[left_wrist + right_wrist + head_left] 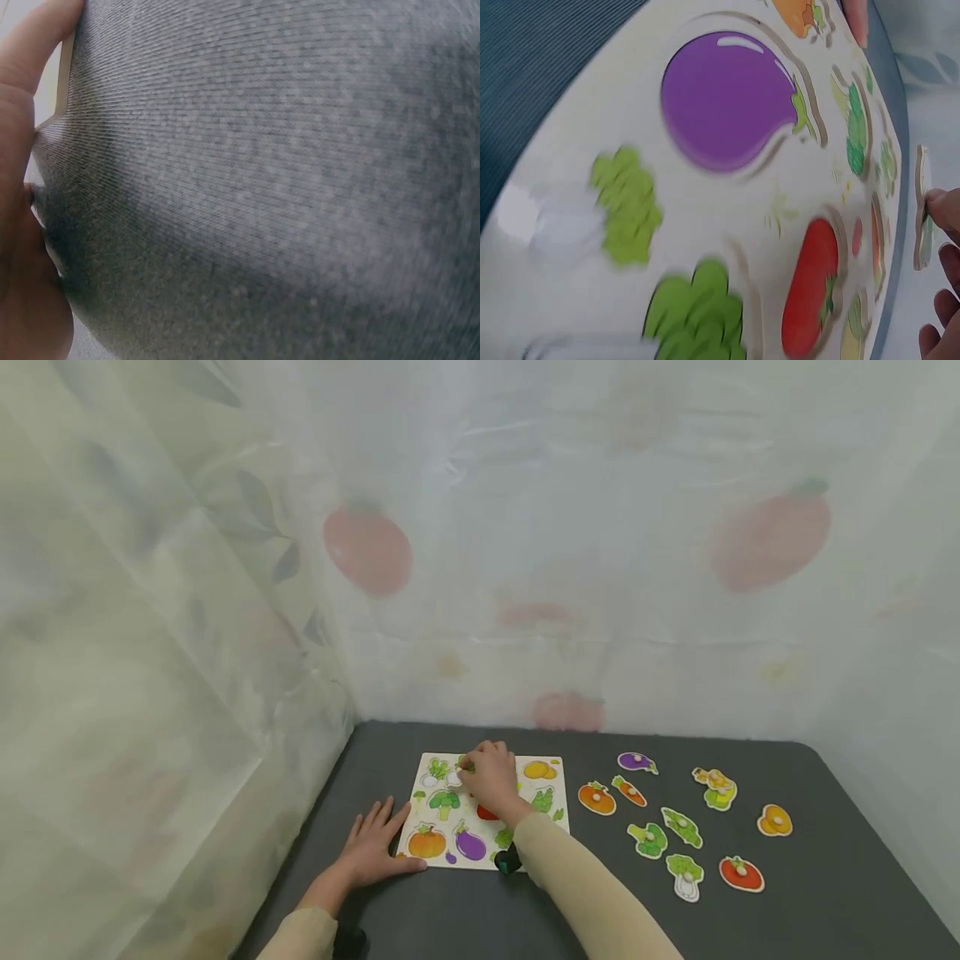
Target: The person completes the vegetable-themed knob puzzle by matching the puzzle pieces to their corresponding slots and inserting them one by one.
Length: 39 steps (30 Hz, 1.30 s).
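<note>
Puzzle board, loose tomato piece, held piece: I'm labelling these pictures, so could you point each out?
Puzzle board (467, 804), head view: bare white surface.
Loose tomato piece (738, 881), head view: red face.
Held piece (924, 240), right wrist view: lower half.

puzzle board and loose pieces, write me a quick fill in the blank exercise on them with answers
A puzzle piece is pinched in the person's ____ hand.
In the head view, the left hand touches the puzzle board at its lower ____ corner.
The loose tomato piece is mainly ____.
The loose eggplant piece is mainly ____.

Missing words: right; left; red; purple
</note>
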Each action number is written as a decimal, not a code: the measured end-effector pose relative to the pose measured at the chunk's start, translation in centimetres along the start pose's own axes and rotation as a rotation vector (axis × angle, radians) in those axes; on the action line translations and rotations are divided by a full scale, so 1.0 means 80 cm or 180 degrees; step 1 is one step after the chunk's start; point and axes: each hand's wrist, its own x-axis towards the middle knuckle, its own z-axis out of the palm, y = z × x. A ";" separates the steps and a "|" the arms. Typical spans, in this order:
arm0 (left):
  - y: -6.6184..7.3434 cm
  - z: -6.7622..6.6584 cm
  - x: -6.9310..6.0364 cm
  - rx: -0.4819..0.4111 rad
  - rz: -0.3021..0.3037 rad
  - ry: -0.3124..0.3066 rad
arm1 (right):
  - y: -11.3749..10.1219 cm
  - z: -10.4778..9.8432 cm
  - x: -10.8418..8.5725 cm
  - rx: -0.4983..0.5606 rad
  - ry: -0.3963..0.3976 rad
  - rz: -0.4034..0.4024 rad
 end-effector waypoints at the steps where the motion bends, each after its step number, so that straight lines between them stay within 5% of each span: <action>1: -0.001 0.002 0.000 -0.0020 0.0025 0.0028 | -0.002 0.004 0.002 -0.0018 -0.0006 0.0007; 15: 0.000 0.008 -0.003 -0.0122 0.0134 0.0063 | -0.001 0.063 0.024 -0.0196 0.0017 0.0127; 22: 0.001 0.004 -0.002 -0.0033 -0.0010 0.0013 | -0.006 0.067 0.031 -0.0231 0.0006 0.0117; 39: 0.011 -0.006 -0.011 -0.0090 0.0017 0.0058 | -0.013 0.078 0.039 -0.0109 0.0068 0.0102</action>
